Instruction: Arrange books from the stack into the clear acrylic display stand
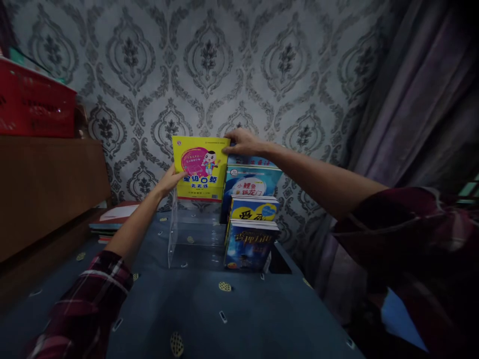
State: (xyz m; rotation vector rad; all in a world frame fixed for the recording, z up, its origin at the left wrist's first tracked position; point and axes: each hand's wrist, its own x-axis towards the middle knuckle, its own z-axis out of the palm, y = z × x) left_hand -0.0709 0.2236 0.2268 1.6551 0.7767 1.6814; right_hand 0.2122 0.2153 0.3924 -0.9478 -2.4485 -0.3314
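Observation:
A yellow workbook [202, 188] with a pink circle and a cartoon child on its cover is held upright between my hands. My left hand [170, 180] grips its left edge, thumb on the front cover. At the top right corner, my right hand [243, 143] pinches it with the fingers. Below the workbook stands a clear stepped book rack [172, 239], its left part see-through. On the right part of the rack, several books stand in tiers: a teal book [249, 182], a yellow and blue book [258, 209] and a dark blue book [249, 247] in front.
A dark blue patterned cloth [202, 319] covers the table. At the left, a red basket [41, 102] sits on a brown wooden cabinet [52, 184], with a stack of books [116, 214] beside it. A curtain [359, 164] hangs at the right, before patterned wallpaper.

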